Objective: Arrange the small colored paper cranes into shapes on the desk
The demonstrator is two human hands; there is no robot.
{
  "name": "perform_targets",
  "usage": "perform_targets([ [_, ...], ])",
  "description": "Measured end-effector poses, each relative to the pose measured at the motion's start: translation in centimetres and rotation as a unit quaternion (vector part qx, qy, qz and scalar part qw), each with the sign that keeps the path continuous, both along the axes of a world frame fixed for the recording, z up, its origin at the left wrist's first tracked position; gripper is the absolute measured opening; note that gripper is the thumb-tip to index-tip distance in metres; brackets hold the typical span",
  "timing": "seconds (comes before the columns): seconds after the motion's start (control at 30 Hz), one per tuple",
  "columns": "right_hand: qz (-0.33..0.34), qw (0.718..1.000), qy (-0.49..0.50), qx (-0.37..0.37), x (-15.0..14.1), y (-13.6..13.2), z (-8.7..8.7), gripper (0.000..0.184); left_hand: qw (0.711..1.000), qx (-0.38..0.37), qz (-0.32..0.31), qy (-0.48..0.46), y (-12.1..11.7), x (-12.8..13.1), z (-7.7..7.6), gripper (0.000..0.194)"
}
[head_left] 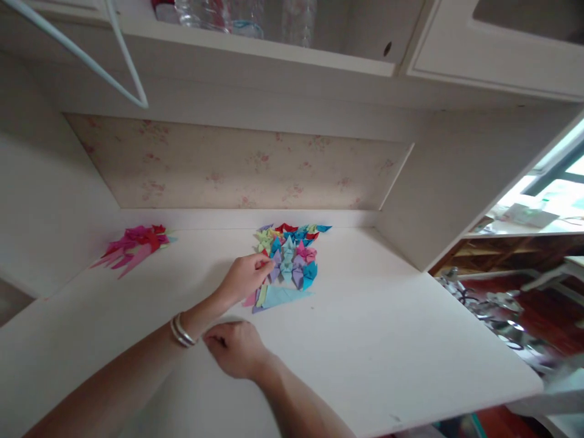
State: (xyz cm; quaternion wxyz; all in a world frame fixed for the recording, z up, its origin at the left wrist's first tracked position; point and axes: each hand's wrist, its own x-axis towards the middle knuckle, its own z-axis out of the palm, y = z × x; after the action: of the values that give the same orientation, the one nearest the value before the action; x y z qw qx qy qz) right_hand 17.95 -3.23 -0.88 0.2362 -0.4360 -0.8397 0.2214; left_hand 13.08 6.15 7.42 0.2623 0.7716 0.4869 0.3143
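Observation:
My left hand [249, 277], with bangles on its wrist, reaches over the white desk [365, 340]. Its thumb and fingers are pinched together at the left edge of a group of folded paper origami pieces. A purple origami piece [275, 267] is right at the fingertips; their grip on it is partly hidden. Beside it are light blue [287, 258], pink [305, 251] and blue [309, 275] pieces in rows. Flatter folded paper, including a pale blue piece [283, 296], lies in front. My right hand [237, 348] rests nearer me, curled into a loose fist with nothing showing in it.
A pile of pink and red folded paper [137, 246] lies at the back left. Above hangs a shelf [255, 45] holding clear plastic bottles [298, 21]. A white bent rod [132, 79] hangs at upper left. A side panel [456, 176] bounds the desk's right.

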Motion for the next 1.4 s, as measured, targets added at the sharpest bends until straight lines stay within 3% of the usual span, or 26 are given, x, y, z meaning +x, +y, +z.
perform_targets([
  [0.1, 0.006, 1.000, 0.024, -0.011, 0.0, -0.1, 0.4, 0.025, 0.996, -0.033, 0.066, -0.044, -0.9, -5.0, -0.8, 0.039],
  [0.2, 0.001, 0.999, 0.040, -0.030, -0.1, -0.1, 0.6, 0.026, 0.981, -0.078, 0.159, -0.079, -1.8, -9.7, -2.4, 0.043],
  [0.33, -0.006, 0.997, 0.053, -0.052, -0.3, -0.1, 0.8, 0.025, 0.960, -0.145, 0.210, -0.119, -3.0, -13.7, -5.2, 0.045],
  [0.47, -0.012, 0.995, 0.065, -0.070, -0.5, -0.3, 0.9, 0.025, 0.951, -0.190, 0.185, -0.158, -3.6, -15.0, -6.7, 0.044],
  [0.7, -0.034, 0.991, 0.084, -0.102, -1.2, -0.2, 0.5, 0.023, 0.940, -0.249, 0.116, -0.203, -3.8, -15.8, -6.4, 0.044],
  [0.87, -0.108, 0.956, 0.199, -0.185, -1.9, 1.1, -0.9, 0.025, 0.932, -0.252, 0.119, -0.231, -3.5, -16.5, -7.0, 0.041],
  [1.0, -0.121, 0.927, 0.280, -0.218, -3.9, 5.0, 0.0, 0.028, 0.932, -0.249, 0.118, -0.234, -2.9, -16.9, -7.6, 0.034],
  [1.1, -0.113, 0.939, 0.278, -0.170, -7.1, 10.1, 1.8, 0.029, 0.947, -0.235, 0.112, -0.188, -2.6, -16.8, -7.8, 0.027],
  [1.2, -0.080, 0.977, 0.168, -0.106, -11.6, 15.3, 3.4, 0.030, 0.967, -0.207, 0.086, -0.117, -2.5, -16.4, -8.2, 0.027],
  [1.27, -0.020, 0.997, 0.055, -0.044, -14.8, 18.0, 3.8, 0.027, 0.977, -0.179, 0.072, -0.088, -2.6, -16.2, -8.6, 0.027],
  [1.4, 0.036, 0.990, -0.134, -0.013, -20.8, 20.9, 3.2, 0.041, 0.977, -0.185, 0.059, -0.089, -2.5, -16.1, -9.1, 0.024],
])
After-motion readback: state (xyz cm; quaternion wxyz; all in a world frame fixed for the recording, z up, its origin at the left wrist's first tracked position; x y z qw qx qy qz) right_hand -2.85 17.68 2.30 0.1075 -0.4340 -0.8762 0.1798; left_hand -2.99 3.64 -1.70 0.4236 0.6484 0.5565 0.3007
